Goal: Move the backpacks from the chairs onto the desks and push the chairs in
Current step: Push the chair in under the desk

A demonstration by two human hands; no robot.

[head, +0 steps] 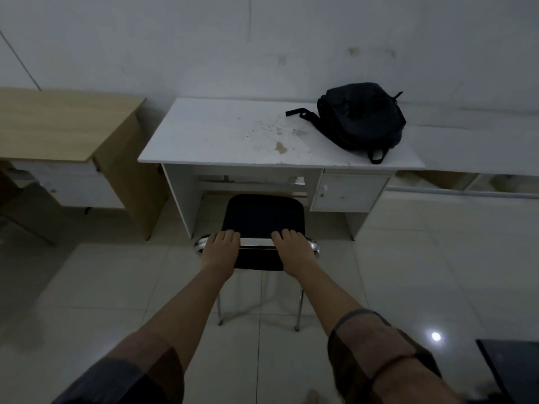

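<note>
A black backpack [361, 119] lies on the right end of a white desk [215, 135], one strap hanging over the front edge. In front of the desk stands a black chair [262, 214] with a chrome frame, its seat partly under the desktop. My left hand [221, 247] grips the left side of the chair's backrest top. My right hand [293, 247] grips the right side of it. Both sets of fingers curl over the chrome bar.
A wooden desk [58, 123] with a white drawer unit stands at the left. A long white counter [478, 147] runs off to the right. A white wall is behind the desks. A dark object [513, 371] sits at the bottom right corner on the tiled floor.
</note>
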